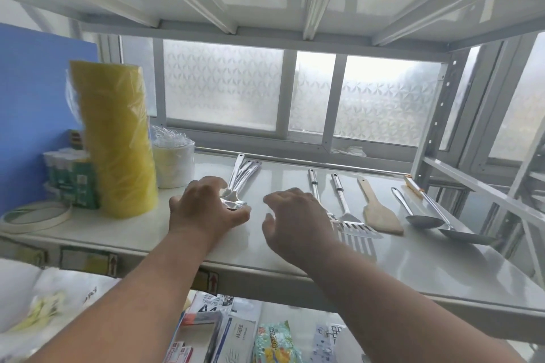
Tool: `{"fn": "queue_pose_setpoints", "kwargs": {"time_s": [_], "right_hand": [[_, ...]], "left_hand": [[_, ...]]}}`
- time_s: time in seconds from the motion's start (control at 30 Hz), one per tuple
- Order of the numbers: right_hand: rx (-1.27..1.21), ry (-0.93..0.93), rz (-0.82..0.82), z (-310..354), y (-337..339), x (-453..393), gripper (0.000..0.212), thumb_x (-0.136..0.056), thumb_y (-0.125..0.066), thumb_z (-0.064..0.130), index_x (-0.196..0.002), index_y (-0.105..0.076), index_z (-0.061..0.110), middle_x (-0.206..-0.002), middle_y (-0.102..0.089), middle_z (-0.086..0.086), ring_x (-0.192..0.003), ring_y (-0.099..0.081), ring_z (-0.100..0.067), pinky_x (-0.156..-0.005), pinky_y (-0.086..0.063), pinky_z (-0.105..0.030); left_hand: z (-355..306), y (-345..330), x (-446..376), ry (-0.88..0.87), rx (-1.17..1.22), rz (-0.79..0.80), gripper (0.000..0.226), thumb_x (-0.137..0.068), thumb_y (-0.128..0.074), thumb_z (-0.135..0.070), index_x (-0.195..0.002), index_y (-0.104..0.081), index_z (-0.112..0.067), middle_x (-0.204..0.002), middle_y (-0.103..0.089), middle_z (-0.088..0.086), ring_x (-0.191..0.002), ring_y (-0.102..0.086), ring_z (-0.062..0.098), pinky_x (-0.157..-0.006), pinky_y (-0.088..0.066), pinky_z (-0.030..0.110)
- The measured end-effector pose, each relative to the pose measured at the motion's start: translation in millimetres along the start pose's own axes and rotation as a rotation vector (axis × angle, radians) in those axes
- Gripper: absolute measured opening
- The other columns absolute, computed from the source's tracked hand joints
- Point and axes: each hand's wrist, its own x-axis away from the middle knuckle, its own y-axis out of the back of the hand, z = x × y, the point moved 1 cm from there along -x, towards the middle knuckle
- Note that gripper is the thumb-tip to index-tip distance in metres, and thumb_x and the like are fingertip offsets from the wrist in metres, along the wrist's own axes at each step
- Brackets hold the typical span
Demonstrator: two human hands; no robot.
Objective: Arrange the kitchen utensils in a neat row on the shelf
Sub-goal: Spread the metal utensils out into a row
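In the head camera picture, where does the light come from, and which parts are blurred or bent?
Head view: daylight enters through the frosted patterned window, backlighting the white metal shelf, which shows glare; the wide lens bends the shelf frame; the packages on the lower shelf look soft; the steel slotted spatula stays sharp.

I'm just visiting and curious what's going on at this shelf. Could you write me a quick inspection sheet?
Surface: white shelf, glossy.
Job's things: bundle of spoons lying left; slotted turner, wooden spatula, ladle and others side by side to the right.
Clutter: yellow wrapped stack, plastic cups, tape roll.
Hands: left hand curled on the spoons' bowls; right hand spread over the shelf, holding nothing.
Cables: nothing seen.
Surroundings: frosted window behind; packets on the shelf below.
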Motion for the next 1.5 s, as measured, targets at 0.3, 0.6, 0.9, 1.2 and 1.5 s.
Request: {"fn": "queue_pose_setpoints", "kwargs": {"time_s": [0.3, 0.6, 0.9, 1.2, 1.5], "right_hand": [[-0.407, -0.020, 0.224, 40, -26, -37, 0.042, -0.081, -0.053, 0.024, -0.121, -0.067, 0.027, -0.119, -0.070, 0.006, -0.115, -0.060, -0.019, -0.100, -0.049, -0.036], [-0.266, -0.093, 0.134, 37, -24, -29, 0.023, -0.087, -0.057, 0.038, -0.107, -0.065, 0.028, -0.104, -0.062, -0.004, -0.094, -0.062, -0.027, -0.079, -0.055, -0.036], [-0.150, -0.157, 0.067, 26, -11, -15, 0.037, -0.087, -0.053, 0.048, -0.109, -0.066, 0.022, -0.103, -0.062, -0.011, -0.103, -0.055, -0.031, -0.093, -0.044, -0.038], [-0.183, -0.048, 0.102, 29, -3, -5, 0.025, -0.092, -0.049, 0.045, -0.085, -0.058, 0.023, -0.093, -0.068, -0.008, -0.082, -0.047, -0.029, -0.080, -0.034, -0.036], [-0.175, -0.003, 0.111, 23, -18, -8, 0.047, -0.100, -0.037, 0.060, -0.115, -0.066, 0.026, -0.108, -0.073, -0.004, -0.106, -0.062, -0.031, -0.087, -0.039, -0.039]], "left_hand": [[43, 28, -6, 0.016, 0.259, 0.318, 0.055, -0.051, -0.080, -0.076, -0.087, -0.079, -0.035, -0.080, -0.077, -0.012, -0.080, -0.071, 0.005, -0.078, -0.058, 0.030], [44, 11, -12, -0.057, 0.140, 0.241, 0.052, -0.049, -0.072, -0.075, -0.088, -0.073, -0.040, -0.100, -0.068, -0.017, -0.106, -0.062, 0.013, -0.099, -0.053, 0.038], [47, 8, -11, -0.056, -0.005, 0.174, 0.042, -0.063, -0.061, -0.072, -0.076, -0.073, -0.033, -0.093, -0.067, -0.014, -0.097, -0.064, 0.016, -0.089, -0.055, 0.035], [42, 12, -11, -0.092, -0.077, 0.203, 0.060, -0.060, -0.056, -0.083, -0.087, -0.076, -0.034, -0.097, -0.069, -0.016, -0.100, -0.062, 0.014, -0.088, -0.053, 0.034], [41, 12, -9, -0.109, -0.099, 0.170, 0.053, -0.069, -0.069, -0.081, -0.096, -0.079, -0.036, -0.102, -0.071, -0.016, -0.105, -0.062, 0.013, -0.091, -0.051, 0.032]]}}
